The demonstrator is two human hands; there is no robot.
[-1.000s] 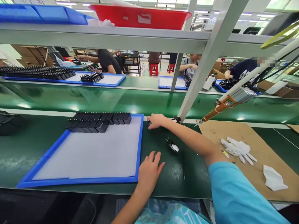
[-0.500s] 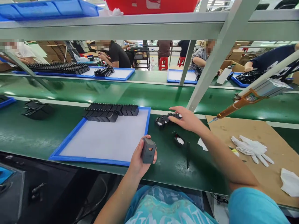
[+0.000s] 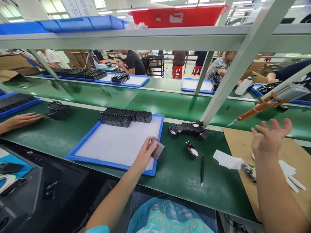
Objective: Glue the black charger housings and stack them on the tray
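Observation:
My left hand (image 3: 145, 153) is closed around a dark grey charger (image 3: 157, 150), held above the right edge of a blue-rimmed tray (image 3: 114, 145). Rows of black chargers (image 3: 126, 117) stand at the tray's far side. My right hand (image 3: 269, 137) is raised over the brown cardboard at the right, fingers spread and nothing in it. Between the hands lie an opened black charger casing (image 3: 191, 151), a black pen-like tool (image 3: 202, 170) and a white paper piece (image 3: 227, 159). Further back is a curved line of open black casings (image 3: 188, 128).
An orange dispenser with a pale tip (image 3: 252, 111) hangs at the right above the cardboard (image 3: 243, 142). White gloves (image 3: 290, 176) lie there. Another person's hand (image 3: 23, 121) rests at the far left beside stacked black casings (image 3: 58, 110). A slanted metal post (image 3: 225, 87) stands behind the casings.
My right hand has left the casings at the back and swung right, above the cardboard. My left hand has tipped the charger over. A co-worker's hand has come into view at left.

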